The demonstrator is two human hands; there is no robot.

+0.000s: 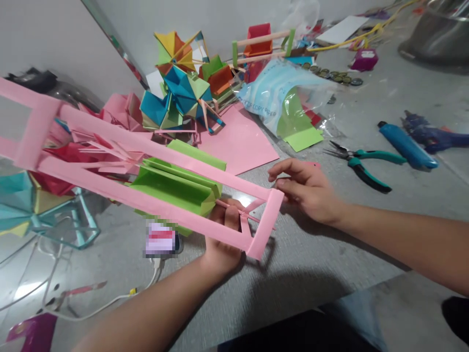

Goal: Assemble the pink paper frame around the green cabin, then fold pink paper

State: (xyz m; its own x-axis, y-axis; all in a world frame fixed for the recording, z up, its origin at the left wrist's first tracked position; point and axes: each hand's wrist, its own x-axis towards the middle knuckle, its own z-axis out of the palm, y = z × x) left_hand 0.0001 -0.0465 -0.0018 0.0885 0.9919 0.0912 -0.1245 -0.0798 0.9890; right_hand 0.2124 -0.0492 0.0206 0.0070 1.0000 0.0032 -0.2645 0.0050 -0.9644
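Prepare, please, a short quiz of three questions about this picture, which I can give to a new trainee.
1. Which colour is the folded paper piece between the long rails of the pink frame?
A) blue
B) green
C) orange

2. True or false: the pliers lie nearer to the right hand than the blue tool does.

3. Which hand shows partly between the frame's two long rails?

Key:
1. B
2. True
3. The left hand
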